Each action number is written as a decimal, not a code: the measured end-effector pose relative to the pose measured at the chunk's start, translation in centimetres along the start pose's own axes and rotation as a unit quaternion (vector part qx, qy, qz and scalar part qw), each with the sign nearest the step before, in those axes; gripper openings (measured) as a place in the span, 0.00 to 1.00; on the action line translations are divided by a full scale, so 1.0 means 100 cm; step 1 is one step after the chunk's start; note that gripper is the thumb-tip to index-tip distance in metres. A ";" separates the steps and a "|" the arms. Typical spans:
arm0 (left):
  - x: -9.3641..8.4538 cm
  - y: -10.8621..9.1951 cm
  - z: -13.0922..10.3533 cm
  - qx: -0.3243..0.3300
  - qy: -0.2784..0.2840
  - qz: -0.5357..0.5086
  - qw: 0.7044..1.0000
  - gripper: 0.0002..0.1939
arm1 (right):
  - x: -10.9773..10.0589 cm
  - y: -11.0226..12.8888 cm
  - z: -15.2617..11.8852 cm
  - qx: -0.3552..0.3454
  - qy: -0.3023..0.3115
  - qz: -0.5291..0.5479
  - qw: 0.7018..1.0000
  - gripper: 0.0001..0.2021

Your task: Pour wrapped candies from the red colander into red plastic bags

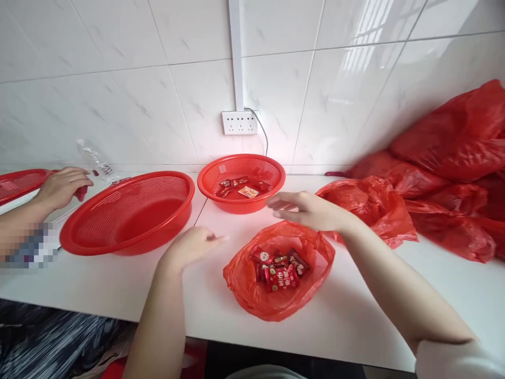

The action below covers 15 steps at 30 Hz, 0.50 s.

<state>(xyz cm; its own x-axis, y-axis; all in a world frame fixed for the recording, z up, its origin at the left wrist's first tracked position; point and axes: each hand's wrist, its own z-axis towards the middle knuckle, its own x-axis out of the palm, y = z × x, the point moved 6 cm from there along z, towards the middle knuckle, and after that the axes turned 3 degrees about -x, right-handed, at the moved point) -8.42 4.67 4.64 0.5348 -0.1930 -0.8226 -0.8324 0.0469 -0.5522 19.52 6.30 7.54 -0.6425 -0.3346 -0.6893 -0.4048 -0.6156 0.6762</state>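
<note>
A red plastic bag (240, 302) stands on the white table in front of me, its mouth spread wide. Inside it lie several small wrapped snack packets (282, 277), red and dark brown. My left hand (191, 246) is just left of the bag, apart from it, thumb out and nothing visible in it; its other fingers are partly hidden. Above the bag's far rim, my right hand (302, 210) reaches left with fingers stretched out and nothing seen in them. Beyond it, near its fingertips, a round red basket (241, 206) holds several small packets and one orange-white packet (248, 192).
A large red basket (158, 237) sits tilted at left. Past it, another person's hand (63, 187) holds something small and red near a further red basket (23, 184). Red plastic bags (453, 142) pile up at right. A socket strip (240, 122) is on the tiled wall.
</note>
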 end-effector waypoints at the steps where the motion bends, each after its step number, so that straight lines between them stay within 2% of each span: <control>1: 0.025 -0.004 -0.008 -0.021 0.031 0.034 0.999 0.27 | -0.010 -0.016 -0.019 0.053 -0.020 -0.042 0.998 0.18; 2: 0.044 -0.007 -0.017 -0.036 0.062 0.066 0.995 0.27 | -0.016 -0.031 -0.037 0.100 -0.033 -0.085 0.991 0.21; 4: 0.065 -0.013 -0.033 -0.030 0.120 0.086 0.989 0.25 | -0.019 -0.056 -0.065 0.174 -0.036 -0.140 0.974 0.25; 6: 0.066 -0.023 -0.041 -0.006 0.153 0.045 0.987 0.23 | -0.017 -0.070 -0.081 0.207 -0.030 -0.144 0.967 0.22; 7: 0.061 -0.029 -0.042 0.005 0.156 0.007 0.988 0.21 | -0.018 -0.072 -0.084 0.206 -0.041 -0.128 0.969 0.19; 9: 0.039 -0.043 -0.036 0.022 0.109 -0.094 0.989 0.16 | -0.030 -0.067 -0.084 0.170 -0.112 -0.061 0.977 0.14; 11: 0.007 -0.057 -0.026 0.046 0.002 -0.220 0.974 0.11 | -0.057 -0.056 -0.082 0.107 -0.249 0.036 0.962 0.13; 13: -0.027 -0.070 -0.017 0.094 -0.110 -0.357 0.923 0.08 | -0.089 -0.043 -0.082 0.035 -0.398 0.126 0.908 0.13; 14: -0.041 -0.076 -0.013 0.121 -0.150 -0.416 0.888 0.06 | -0.103 -0.036 -0.082 0.003 -0.459 0.154 0.875 0.12; 15: -0.052 -0.084 -0.009 0.150 -0.162 -0.460 0.860 0.05 | -0.114 -0.027 -0.081 -0.026 -0.507 0.167 0.845 0.11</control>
<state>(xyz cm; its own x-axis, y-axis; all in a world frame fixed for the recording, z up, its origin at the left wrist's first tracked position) -4.37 4.44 13.67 0.9999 -0.0030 0.0135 0.0138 0.2809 -0.9596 33.23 6.03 11.45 -0.9535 0.2709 0.1321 -0.0787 -0.6469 0.7585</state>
